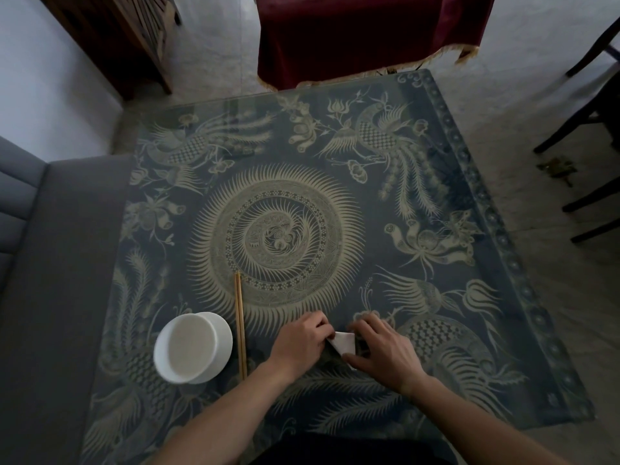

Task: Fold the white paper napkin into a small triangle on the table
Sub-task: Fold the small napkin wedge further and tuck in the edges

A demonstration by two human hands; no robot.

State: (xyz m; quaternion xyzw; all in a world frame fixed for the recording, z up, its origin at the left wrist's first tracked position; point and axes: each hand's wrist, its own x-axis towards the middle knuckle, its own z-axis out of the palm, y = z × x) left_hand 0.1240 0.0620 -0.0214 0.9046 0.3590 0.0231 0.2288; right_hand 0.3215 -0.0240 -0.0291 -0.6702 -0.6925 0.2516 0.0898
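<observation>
The white paper napkin lies folded small on the patterned table near its front edge, between my hands. Only a small white wedge of it shows. My left hand covers its left side, fingers curled down onto the paper's left edge. My right hand lies over its right side, thumb at the lower corner and fingers curled over the upper right. The rest of the napkin is hidden under both hands.
A white bowl stands to the left of my hands, with a pair of wooden chopsticks lying beside it. A grey sofa borders the table's left. A dark red cloth-covered piece stands behind; dark chair legs at right.
</observation>
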